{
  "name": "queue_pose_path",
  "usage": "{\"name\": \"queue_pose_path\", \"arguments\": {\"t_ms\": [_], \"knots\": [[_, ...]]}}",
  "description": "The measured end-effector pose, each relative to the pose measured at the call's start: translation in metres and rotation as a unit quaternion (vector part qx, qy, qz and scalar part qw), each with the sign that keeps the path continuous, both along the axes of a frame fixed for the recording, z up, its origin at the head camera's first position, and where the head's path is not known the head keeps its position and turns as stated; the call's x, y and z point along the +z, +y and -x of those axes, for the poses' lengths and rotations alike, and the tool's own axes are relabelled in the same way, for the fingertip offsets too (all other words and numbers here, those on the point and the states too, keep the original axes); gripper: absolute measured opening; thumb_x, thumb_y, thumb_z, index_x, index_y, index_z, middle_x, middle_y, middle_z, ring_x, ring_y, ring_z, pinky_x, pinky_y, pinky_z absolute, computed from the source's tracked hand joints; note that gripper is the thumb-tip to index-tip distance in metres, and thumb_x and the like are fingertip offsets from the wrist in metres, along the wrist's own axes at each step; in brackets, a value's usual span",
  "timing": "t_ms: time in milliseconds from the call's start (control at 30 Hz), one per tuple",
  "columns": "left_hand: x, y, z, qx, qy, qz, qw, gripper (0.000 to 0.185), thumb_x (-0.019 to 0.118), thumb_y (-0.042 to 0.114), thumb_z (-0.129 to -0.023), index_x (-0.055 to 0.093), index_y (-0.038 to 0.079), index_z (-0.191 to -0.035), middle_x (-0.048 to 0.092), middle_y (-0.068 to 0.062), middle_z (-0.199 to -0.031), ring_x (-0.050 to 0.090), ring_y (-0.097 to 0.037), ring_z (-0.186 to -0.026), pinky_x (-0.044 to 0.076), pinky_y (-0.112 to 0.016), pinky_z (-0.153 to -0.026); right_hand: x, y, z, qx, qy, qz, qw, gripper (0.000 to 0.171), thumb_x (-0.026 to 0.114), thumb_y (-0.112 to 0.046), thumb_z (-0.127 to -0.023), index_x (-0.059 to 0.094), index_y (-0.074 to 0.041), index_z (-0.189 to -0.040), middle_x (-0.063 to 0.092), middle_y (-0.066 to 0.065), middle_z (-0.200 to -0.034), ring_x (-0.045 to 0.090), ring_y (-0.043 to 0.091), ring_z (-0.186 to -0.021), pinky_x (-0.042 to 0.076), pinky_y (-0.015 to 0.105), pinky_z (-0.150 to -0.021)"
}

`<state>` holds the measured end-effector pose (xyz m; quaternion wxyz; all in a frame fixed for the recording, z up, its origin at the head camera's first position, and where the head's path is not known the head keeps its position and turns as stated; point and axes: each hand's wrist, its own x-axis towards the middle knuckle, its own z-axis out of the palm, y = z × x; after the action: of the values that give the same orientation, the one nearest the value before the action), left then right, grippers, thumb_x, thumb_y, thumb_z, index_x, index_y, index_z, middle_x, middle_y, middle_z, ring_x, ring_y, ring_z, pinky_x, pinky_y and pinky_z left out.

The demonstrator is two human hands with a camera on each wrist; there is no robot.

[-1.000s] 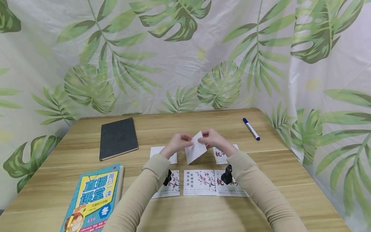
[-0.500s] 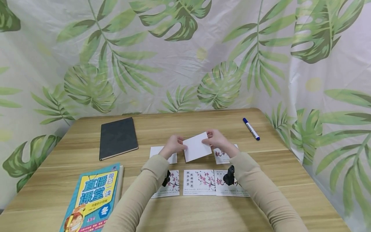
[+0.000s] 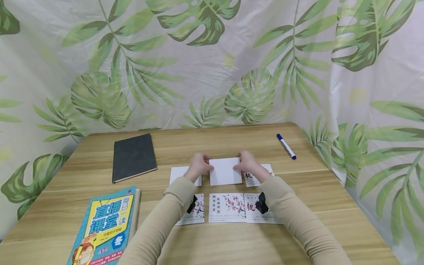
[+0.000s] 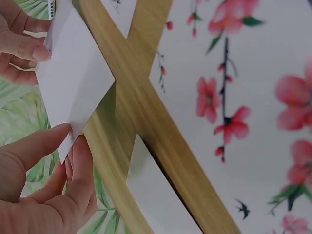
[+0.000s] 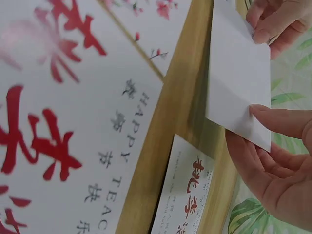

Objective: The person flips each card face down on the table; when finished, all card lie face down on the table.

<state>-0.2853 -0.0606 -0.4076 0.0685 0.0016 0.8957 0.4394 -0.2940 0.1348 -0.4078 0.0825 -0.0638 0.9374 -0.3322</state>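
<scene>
The wooden table (image 3: pixel 331 206) is carrying two rows of cards; judging by how they are lying, the near row of three is already laid out, with the blossom card (image 3: pixel 227 208) sitting in its middle, and the far row is being filled: a blank card (image 3: pixel 180 173) is lying at its left end, a red-lettered card (image 3: pixel 261 176) at its right, and the white card (image 3: pixel 225 171) is being held between them, just above the gap, so it is not yet resting on the wood; setting it flat and letting go looks to be what is left; both arms are reaching forward in beige sleeves, wrists close together; the left hand (image 3: pixel 198 165) is pinching the white card's left edge between thumb and curled fingers, and the right hand (image 3: pixel 246 164) is pinching the right edge the same way, thumb on top and fingers beneath; the wrist views are showing the card lifted clear of the table.
</scene>
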Motion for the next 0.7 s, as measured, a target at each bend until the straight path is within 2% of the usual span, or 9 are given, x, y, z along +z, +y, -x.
{"name": "queue_pose_path", "arguments": {"t_ms": [200,433,567,700], "knots": [[-0.007,0.002,0.002,0.001,0.012,0.026,0.9996,0.038,0.071,-0.004,-0.072,0.062,-0.006,-0.109,0.063,-0.014,-0.093,0.058,-0.021,-0.081,0.053,-0.028,-0.073,-0.003,-0.003,-0.003,0.019,0.013,-0.026,0.999,0.046,0.071,0.000,-0.076,0.055,0.007,-0.118,0.059,0.016,-0.092,0.052,0.022,-0.078,0.047,0.029,-0.067],[-0.014,0.002,0.003,-0.023,0.025,0.080,0.9962,0.035,0.070,-0.006,-0.069,0.064,-0.006,-0.103,0.062,-0.012,-0.087,0.054,-0.020,-0.077,0.050,-0.027,-0.068,-0.012,-0.007,-0.002,0.039,0.003,-0.055,0.998,0.048,0.071,0.000,-0.076,0.054,0.004,-0.121,0.059,0.020,-0.121,0.056,0.022,-0.084,0.051,0.032,-0.075],[-0.014,0.004,0.004,-0.035,0.029,0.109,0.9930,0.036,0.069,-0.005,-0.070,0.064,-0.006,-0.106,0.064,-0.016,-0.093,0.057,-0.024,-0.082,0.052,-0.030,-0.071,-0.012,-0.008,-0.001,0.039,-0.001,-0.062,0.997,0.041,0.072,-0.002,-0.076,0.057,0.003,-0.114,0.062,0.017,-0.108,0.054,0.020,-0.077,0.049,0.029,-0.067],[-0.013,0.004,0.004,-0.045,0.033,0.143,0.9881,0.036,0.068,-0.004,-0.073,0.064,-0.005,-0.109,0.066,-0.018,-0.105,0.061,-0.028,-0.096,0.053,-0.035,-0.081,-0.009,-0.007,-0.002,0.046,-0.004,-0.072,0.996,0.025,0.072,-0.004,-0.077,0.063,0.002,-0.100,0.062,0.014,-0.098,0.052,0.018,-0.073,0.044,0.024,-0.060]]}}
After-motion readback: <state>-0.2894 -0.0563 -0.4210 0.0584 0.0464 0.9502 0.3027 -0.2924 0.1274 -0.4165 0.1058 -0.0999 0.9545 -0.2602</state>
